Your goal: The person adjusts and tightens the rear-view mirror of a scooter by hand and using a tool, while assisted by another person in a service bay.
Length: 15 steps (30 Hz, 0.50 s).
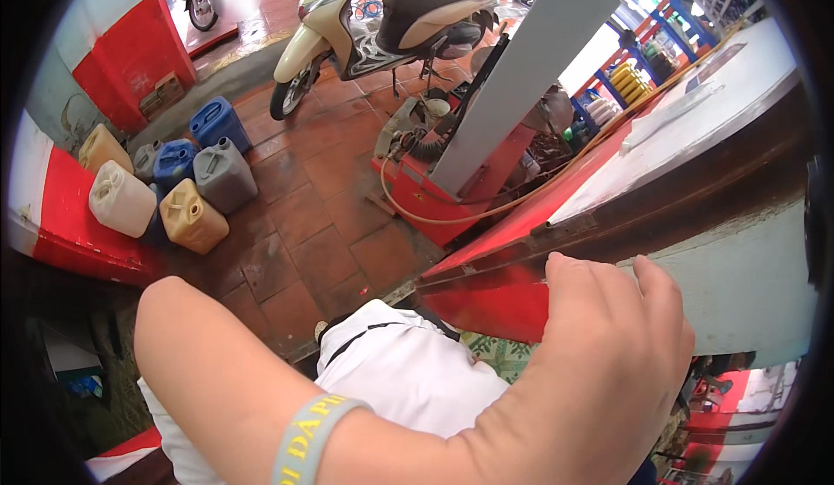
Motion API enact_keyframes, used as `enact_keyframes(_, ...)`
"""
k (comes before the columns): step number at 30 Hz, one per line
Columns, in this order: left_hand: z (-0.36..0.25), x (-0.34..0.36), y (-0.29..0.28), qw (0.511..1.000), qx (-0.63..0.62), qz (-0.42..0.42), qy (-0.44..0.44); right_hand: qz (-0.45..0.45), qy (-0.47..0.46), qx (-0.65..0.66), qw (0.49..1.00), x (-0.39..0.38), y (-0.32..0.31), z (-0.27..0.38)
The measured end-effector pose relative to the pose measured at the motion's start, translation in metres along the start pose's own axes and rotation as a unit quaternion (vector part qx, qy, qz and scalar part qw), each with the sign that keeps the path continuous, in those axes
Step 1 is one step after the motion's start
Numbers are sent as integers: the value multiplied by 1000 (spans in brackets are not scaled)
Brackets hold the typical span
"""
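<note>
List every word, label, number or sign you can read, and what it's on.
Grey wristband: yellow capital lettering, part out of sight around the arm; wording not copied here.
Red metal machine base: small yellow mark, too small to read.
Yellow containers, upper right: any labels too small to read.

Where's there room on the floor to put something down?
The tiled floor has a bare patch between the plastic jugs and the red machine base, on this side of the scooter. It's crowded by the left wall, where the jugs stand bunched together.
</note>
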State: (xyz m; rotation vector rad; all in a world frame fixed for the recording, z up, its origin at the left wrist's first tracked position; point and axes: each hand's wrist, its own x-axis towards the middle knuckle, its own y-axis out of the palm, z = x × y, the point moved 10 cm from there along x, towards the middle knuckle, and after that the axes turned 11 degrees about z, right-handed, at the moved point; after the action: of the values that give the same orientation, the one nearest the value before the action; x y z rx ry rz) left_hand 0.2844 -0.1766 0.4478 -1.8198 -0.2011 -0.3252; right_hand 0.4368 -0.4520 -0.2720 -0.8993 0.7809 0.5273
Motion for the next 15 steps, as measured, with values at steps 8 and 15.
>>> enact_keyframes(8, -4, 5, 15, 1000, 0, 21, 17, -1, 15, -25, 1000, -9, -5, -17)
enact_keyframes(15, 2, 3, 14, 996, -86, 35, 13, -8, -21, -41, 999, -11, -20, -3)
